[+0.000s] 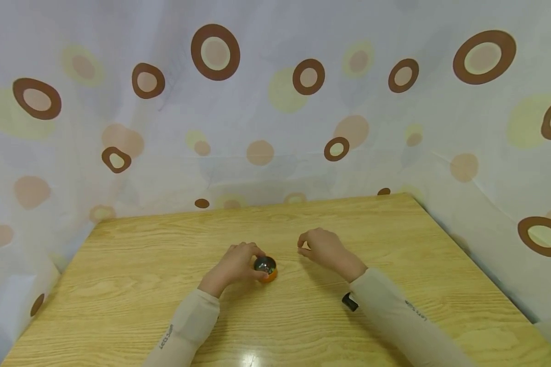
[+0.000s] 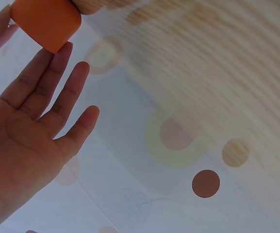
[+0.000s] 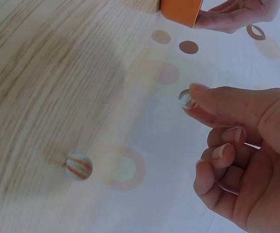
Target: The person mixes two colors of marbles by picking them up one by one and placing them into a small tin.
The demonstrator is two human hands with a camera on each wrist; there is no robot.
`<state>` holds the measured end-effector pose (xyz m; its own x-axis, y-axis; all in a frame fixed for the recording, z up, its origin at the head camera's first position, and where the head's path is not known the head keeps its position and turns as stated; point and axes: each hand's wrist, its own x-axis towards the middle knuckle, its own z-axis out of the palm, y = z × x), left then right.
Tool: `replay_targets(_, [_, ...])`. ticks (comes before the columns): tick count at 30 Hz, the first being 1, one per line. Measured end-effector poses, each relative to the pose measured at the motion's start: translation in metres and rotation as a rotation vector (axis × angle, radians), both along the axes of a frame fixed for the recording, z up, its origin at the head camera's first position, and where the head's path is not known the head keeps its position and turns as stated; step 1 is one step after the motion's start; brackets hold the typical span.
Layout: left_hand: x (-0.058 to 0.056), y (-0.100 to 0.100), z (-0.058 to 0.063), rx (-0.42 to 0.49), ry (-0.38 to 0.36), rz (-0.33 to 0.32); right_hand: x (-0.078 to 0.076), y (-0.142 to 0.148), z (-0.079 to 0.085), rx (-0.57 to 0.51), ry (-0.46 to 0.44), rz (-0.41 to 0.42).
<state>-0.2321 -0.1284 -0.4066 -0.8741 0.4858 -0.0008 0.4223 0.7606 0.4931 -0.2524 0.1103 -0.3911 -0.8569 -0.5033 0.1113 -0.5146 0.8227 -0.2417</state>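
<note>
A small orange container (image 1: 271, 277) with a dark, shiny open top stands on the wooden table. My left hand (image 1: 238, 264) grips its side between thumb and forefinger; the other fingers extend beside it in the left wrist view. Something small and coloured shows inside, too blurred to name. To the right of the container, my right hand (image 1: 327, 250) is held above the table. In the right wrist view, its thumb and forefinger pinch a clear glass marble (image 3: 185, 100), while the other fingers are curled. A second marble (image 3: 79, 166), with orange and white stripes, lies on the table.
The light wooden table (image 1: 142, 275) reaches back to a pale cloth (image 1: 257, 117) printed with brown and yellow circles, which hangs behind and at both sides. A small black object (image 1: 350, 302) shows under the right wrist, partly hidden by the sleeve.
</note>
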Motion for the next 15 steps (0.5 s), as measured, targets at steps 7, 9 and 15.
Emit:
replay_targets(7, [0.0,0.0,0.0,-0.01,0.005,0.005,0.005,-0.013,0.001,-0.019,-0.009,0.017])
replay_targets(9, [0.0,0.001,0.0,-0.013,0.008,0.005,0.007,-0.016,0.002,-0.029,-0.022,0.022])
replay_targets(15, [0.001,0.001,0.003,-0.017,0.02,-0.01,0.008,-0.024,0.001,-0.044,-0.031,0.048])
